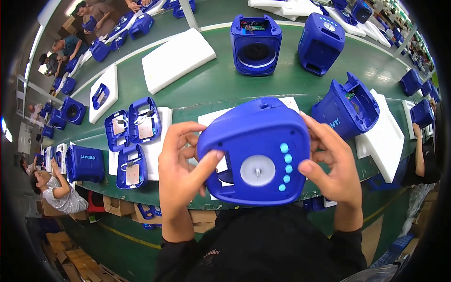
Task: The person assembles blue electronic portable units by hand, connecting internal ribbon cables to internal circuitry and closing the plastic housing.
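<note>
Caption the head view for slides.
Left hand and right hand hold a blue panel with five cyan buttons over a green table.

Long green workbench (211, 87), green floor (136, 258) with yellow line (129, 238), bright light (6, 129) far left

Held housing (256, 136): smooth plastic, satin sheen
5 buttons (288, 168): smooth, slightly glossy
Disc (249, 171): smooth, frosted-looking
Counter (206, 87): smooth, faintly glossy
Slab (178, 61) at 11 o'clock: matt foam
Cartons (82, 258) at 8 o'clock: matt cardboard
Shirt (282, 239): matt cloth
</note>
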The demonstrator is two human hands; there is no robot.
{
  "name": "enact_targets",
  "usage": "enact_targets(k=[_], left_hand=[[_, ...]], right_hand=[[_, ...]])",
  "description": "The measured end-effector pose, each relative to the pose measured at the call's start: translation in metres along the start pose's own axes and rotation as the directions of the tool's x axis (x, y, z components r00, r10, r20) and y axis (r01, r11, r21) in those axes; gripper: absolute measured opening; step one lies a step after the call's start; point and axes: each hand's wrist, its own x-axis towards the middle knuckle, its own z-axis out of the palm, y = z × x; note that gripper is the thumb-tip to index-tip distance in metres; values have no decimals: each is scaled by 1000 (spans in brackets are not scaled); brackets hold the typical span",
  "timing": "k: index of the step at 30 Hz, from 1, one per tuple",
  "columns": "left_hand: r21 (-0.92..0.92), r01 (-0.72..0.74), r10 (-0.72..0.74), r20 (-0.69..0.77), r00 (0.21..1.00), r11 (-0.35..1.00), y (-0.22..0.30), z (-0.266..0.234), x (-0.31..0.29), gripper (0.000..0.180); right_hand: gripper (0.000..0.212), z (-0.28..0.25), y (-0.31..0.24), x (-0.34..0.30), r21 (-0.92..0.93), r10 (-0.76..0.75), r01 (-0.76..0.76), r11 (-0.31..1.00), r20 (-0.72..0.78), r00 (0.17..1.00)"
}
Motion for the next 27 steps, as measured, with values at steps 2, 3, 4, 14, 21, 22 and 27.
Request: enact_targets(k=[2,3,4,14,21,22,27], left_hand=[[130,49,-47,-13,999,990,3,3,11,43],[170,3,3,-39,999,986,-3,4,16,39],[175,-2,10,-44,999,985,-4,3,19,39],[434,129,-126,-35,991,892,-20,2,42,39],[448,-164,123,119,985,879,-44,-7,41,37],[445,-164,121,123,985,881,-44,-6,42,37],[236,41,-89,196,977,971,-55,-17,48,38]], right_hand=[[76,0,5,12,-207,-13,13,978,2,1000],[72,3,8,21,-169,-29,27,985,-8,1000],[69,-1,12,30,-347,-63,68,935,27,998],[64,4,40,52,-179,49,-56,982,-47,998],[64,14,28,46,-208,195,-200,957,-48,980],[64,13,27,46,-211,198,-205,956,-52,979],[69,20,29,51,-138,243,-242,960,-13,970]])
